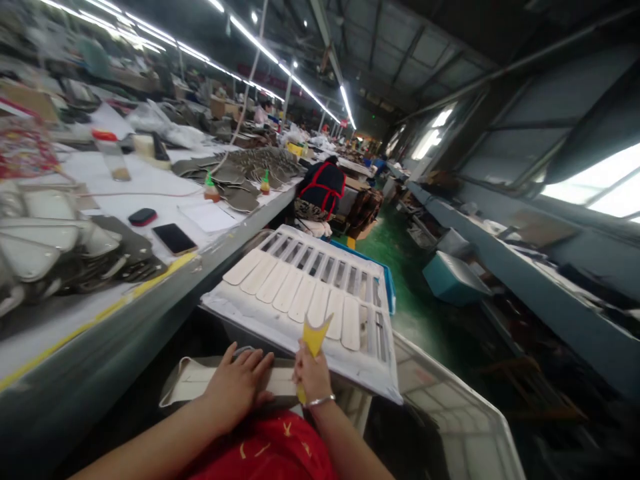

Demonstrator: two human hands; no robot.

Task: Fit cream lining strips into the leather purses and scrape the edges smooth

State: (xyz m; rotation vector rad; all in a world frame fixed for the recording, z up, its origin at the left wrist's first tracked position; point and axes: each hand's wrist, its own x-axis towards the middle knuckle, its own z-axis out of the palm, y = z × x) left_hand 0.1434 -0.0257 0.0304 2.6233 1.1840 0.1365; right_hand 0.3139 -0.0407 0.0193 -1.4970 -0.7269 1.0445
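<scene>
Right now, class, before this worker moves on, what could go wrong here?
1. The yellow forked tool in the right hand might scratch the cream strips, as its points appear close to them.
2. Those strips seem loose on the slatted rack; a bump could shift them.
3. The phone near the table edge might get knocked off.

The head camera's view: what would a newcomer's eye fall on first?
Probably the yellow, fork-tipped tool gripped in the right hand, low near the centre. Just beyond it, cream strips lie in a row on a white slatted tray. Past the tray is a dark-clad, red-strapped person.
</scene>
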